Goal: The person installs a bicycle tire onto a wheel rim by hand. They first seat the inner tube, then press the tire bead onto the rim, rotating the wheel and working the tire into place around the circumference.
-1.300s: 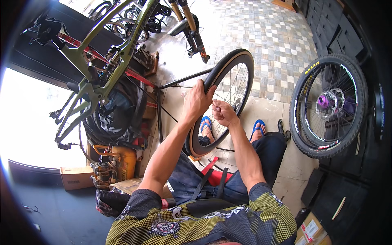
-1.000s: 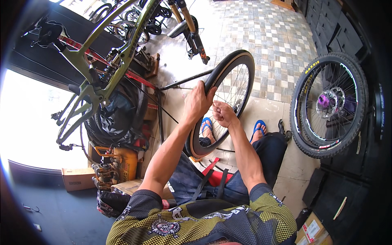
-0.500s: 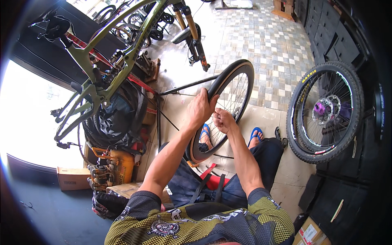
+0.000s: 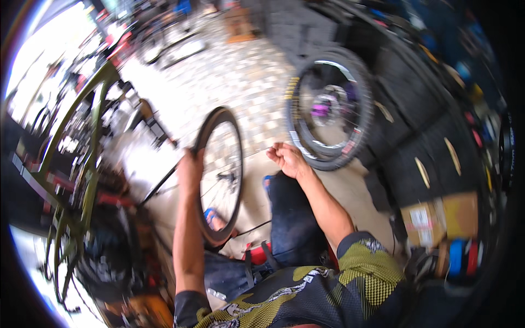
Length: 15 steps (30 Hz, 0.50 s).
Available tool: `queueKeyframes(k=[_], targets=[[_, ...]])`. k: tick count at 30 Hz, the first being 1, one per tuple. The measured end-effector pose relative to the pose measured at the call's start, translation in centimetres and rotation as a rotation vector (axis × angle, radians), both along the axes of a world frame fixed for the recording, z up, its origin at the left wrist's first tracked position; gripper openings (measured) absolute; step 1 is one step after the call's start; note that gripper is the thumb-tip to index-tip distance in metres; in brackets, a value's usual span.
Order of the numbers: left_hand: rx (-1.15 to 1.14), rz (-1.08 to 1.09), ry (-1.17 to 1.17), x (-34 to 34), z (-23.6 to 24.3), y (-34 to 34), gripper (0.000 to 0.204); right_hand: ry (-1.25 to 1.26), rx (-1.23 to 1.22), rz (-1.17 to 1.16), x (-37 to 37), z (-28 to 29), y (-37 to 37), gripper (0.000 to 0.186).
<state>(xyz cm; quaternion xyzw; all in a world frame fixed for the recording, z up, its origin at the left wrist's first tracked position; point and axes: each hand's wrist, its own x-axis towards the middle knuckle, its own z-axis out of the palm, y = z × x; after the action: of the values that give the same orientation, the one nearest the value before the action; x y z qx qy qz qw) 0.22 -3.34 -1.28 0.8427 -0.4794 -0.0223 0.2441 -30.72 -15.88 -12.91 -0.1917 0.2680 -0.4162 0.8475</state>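
Left hand (image 4: pixel 190 170) was smeared by blur, but I think its fingers were wrapped round the tyre of the thin wheel (image 4: pixel 226 176), which sat just right of that grip. Couldn't tell if the right hand's (image 4: pixel 290 159) curled fingers pinched anything. Half a second earlier that hand was at the spokes; now it was well clear, rightward. Deep dark rim, round hub, thin spokes.

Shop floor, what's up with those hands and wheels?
Left hand gripping slim-tyred wheel. Right hand apart from it, contents unclear. Knobbly-tyred wheels beyond right hand.
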Motion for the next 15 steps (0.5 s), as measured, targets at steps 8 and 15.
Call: queueKeyframes(k=[8, 15], targets=[[-0.109, -0.056, -0.256, -1.8, 1.3, -1.6, 0.035, 0.755, -0.744, -0.644, -33.6, 20.5, -2.2, 0.028], [-0.061, -0.006, -0.353, 1.5, 0.2, -4.2, 0.037, 1.755, -0.864, -1.183, -52.4, 30.5, 2.8, 0.02]])
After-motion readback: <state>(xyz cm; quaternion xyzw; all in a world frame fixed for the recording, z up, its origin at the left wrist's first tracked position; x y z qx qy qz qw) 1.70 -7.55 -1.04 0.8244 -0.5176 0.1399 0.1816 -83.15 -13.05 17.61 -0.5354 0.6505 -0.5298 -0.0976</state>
